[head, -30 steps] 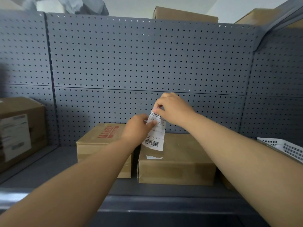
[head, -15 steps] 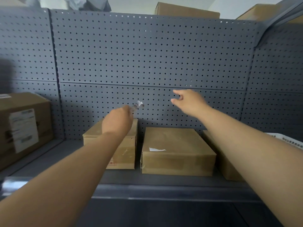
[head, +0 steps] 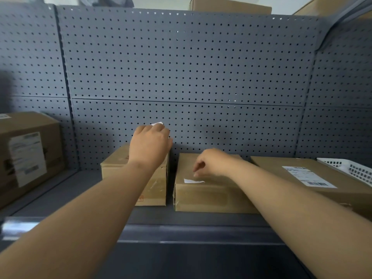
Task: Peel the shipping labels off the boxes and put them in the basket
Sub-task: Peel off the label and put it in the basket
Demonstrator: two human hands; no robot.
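**Peeled label in my left hand, right hand down on the middle box**

I take the middle box (head: 211, 195) as my mark. It sits on the grey shelf (head: 84, 190) with the pegboard (head: 181, 67) behind it. Well to its left stands a big box (head: 50, 137) with a shipping label (head: 27, 158) stuck on the face towards me. Just left of the middle box, close alongside, is a small box (head: 153, 190).

Above that small box I have the left hand (head: 150, 147) raised, its back to the camera. Its fingers are curled tight round a peeled label (head: 157, 124), and only a white corner pokes out above the knuckles.

On top of the middle box, near its front edge, lies a white scrap (head: 193, 180) of paper. The right hand (head: 213, 163) is over that same top, fingers curled downward with the tips right at the scrap. I cannot tell whether they pinch it or only touch it.

Just right of the middle box is a flat box (head: 267, 164) with a second label (head: 309, 176) on its top, barcode at the near end. Farther right, at the frame edge, is the white basket (head: 354, 170). I cannot tell whether it rests on the flat box or beside it.
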